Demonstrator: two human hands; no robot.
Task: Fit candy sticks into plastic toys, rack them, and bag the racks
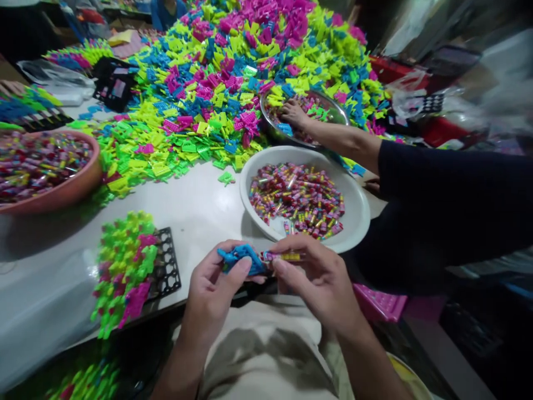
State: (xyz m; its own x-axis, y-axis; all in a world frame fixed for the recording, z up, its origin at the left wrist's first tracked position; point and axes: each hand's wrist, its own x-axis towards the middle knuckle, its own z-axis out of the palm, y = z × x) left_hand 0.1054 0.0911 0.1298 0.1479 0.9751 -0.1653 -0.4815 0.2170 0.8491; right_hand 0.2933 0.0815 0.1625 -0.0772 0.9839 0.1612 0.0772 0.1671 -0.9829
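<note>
Though my left fingers [240,271] are closed around the blue piece [252,258] and my right fingers [293,276] pinch the tube [292,256] beside it, that slim tube could roll free by the counter's [204,194] edge; whether they touch, I can't quite tell.

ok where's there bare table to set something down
The widest bare patch is the white tabletop between the black rack, the colourful heap and the white basin. A smaller one lies between the orange basin and the plastic sheet. It's crowded at the heap and around the other person's arm.
</note>
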